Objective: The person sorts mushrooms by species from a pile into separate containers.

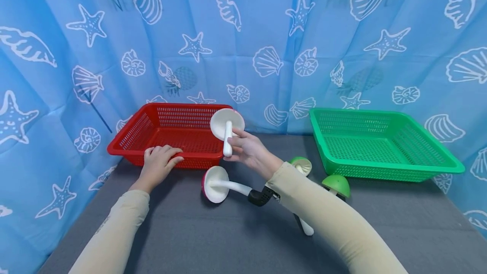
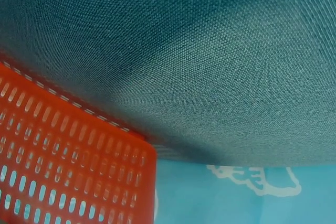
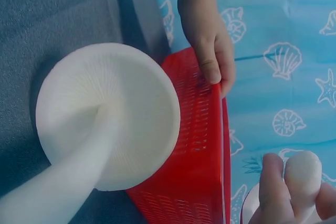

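In the head view my right hand (image 1: 249, 151) holds a toy mushroom (image 1: 218, 125) by its white stem, with the pale underside of the cap facing me. It hangs over the right end of the red basket (image 1: 138, 152). My left hand (image 1: 160, 164) grips the near rim of that basket; the right wrist view shows its thumb (image 3: 210, 69) on the outer side. Another toy mushroom, with a pink-red cap edge (image 1: 204, 185), lies on the table below the right hand. Close up, its white underside (image 3: 142, 114) fills much of the right wrist view.
A green basket (image 1: 392, 167) stands at the right. Green-capped toy mushrooms (image 1: 338, 184) lie near it, partly hidden by the right sleeve (image 1: 323, 210). A white stem (image 1: 306, 227) shows below the sleeve. A blue shell-patterned curtain (image 1: 243, 45) hangs behind the grey table (image 1: 213, 240).
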A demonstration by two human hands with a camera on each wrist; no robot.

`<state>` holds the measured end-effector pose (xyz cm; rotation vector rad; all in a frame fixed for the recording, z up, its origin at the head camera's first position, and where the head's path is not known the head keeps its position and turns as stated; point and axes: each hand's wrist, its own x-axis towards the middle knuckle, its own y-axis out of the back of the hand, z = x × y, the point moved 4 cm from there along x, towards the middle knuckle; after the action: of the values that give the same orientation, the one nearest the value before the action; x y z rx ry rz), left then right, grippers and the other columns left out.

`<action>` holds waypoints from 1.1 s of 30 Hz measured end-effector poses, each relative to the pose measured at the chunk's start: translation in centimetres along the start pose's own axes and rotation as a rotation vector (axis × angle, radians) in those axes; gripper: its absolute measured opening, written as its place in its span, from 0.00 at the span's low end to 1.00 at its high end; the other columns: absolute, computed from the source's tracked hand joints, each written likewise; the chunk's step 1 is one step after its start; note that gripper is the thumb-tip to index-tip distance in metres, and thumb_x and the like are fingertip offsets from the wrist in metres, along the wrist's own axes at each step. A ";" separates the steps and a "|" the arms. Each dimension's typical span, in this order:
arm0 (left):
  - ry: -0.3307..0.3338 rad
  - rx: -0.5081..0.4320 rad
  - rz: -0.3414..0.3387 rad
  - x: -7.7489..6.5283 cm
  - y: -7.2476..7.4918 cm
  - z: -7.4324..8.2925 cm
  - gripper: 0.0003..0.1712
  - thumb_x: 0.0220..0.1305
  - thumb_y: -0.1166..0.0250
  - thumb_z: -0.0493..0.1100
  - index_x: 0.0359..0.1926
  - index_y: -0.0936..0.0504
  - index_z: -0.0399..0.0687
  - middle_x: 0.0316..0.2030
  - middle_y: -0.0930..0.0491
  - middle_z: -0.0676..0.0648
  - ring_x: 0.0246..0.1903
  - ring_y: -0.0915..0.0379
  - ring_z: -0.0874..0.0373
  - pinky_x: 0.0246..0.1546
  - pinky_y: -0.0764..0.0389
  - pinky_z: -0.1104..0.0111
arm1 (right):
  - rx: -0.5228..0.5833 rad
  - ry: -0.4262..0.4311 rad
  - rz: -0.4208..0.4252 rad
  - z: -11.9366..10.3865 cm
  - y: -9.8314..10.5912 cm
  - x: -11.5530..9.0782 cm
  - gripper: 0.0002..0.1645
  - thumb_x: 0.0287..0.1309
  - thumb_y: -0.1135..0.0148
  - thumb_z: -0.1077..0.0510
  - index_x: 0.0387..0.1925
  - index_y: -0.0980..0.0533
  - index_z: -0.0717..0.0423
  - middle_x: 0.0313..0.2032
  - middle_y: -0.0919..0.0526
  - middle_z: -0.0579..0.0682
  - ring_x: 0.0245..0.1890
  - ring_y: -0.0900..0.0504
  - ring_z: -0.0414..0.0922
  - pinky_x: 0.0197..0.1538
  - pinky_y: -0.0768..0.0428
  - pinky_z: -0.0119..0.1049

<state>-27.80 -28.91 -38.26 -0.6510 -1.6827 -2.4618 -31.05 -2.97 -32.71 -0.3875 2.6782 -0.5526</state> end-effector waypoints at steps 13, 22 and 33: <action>-0.014 0.016 0.036 0.0 -0.2 0.0 0.21 0.62 0.33 0.49 0.53 0.19 0.43 0.46 0.22 0.41 0.47 0.31 0.43 0.58 0.46 0.42 | -0.235 -0.011 0.029 0.8 -0.9 2.2 0.30 0.65 0.41 0.64 0.68 0.32 0.50 0.58 0.24 0.55 0.39 0.22 0.46 0.34 0.18 0.36; -0.002 0.016 0.024 0.2 -0.3 0.1 0.21 0.63 0.34 0.50 0.53 0.19 0.44 0.46 0.22 0.41 0.48 0.31 0.43 0.58 0.47 0.42 | -0.413 0.049 -0.015 1.1 -1.2 2.8 0.31 0.64 0.40 0.65 0.67 0.31 0.49 0.58 0.24 0.53 0.43 0.23 0.46 0.42 0.21 0.40; 0.019 0.022 0.010 0.1 -0.1 -0.1 0.22 0.63 0.34 0.51 0.53 0.19 0.44 0.46 0.22 0.42 0.48 0.32 0.44 0.59 0.48 0.42 | -0.398 0.042 -0.044 0.0 1.0 1.0 0.31 0.66 0.41 0.61 0.69 0.35 0.56 0.64 0.29 0.57 0.59 0.26 0.57 0.60 0.29 0.56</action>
<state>-27.93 -28.92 -38.30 -0.6294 -1.6933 -2.4311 -32.11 -2.48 -33.45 -0.5478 2.8208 -0.0327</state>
